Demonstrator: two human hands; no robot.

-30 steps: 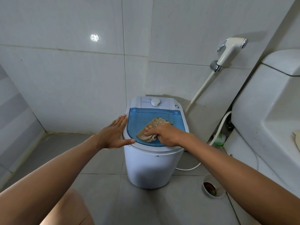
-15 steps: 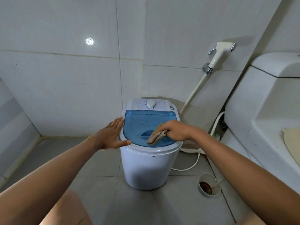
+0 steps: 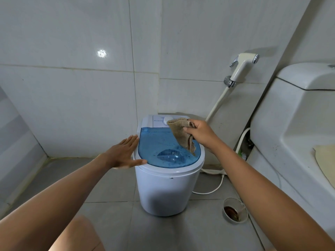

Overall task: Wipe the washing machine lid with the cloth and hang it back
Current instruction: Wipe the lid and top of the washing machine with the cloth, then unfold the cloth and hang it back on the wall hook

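Two hands seen | right hand (image 3: 201,134) fingers pinched on cloth (image 3: 183,135), dangled over blue lid (image 3: 163,151) | left hand (image 3: 125,153) fingers spread flat against washer rim | risk: specks left unwiped; cloth snagged on dial behind fingers

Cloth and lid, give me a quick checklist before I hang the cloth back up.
1. Cloth gripped by right hand: ok.
2. Cloth clear of lid: cannot tell, its lower corner hangs over the blue surface.
3. Lid wiped clean: not ok, dark specks show on it.
4. Left hand steadying the washer's rim: ok, flat against the left edge.
5. Hook or rail for the cloth in view: not ok, none visible.
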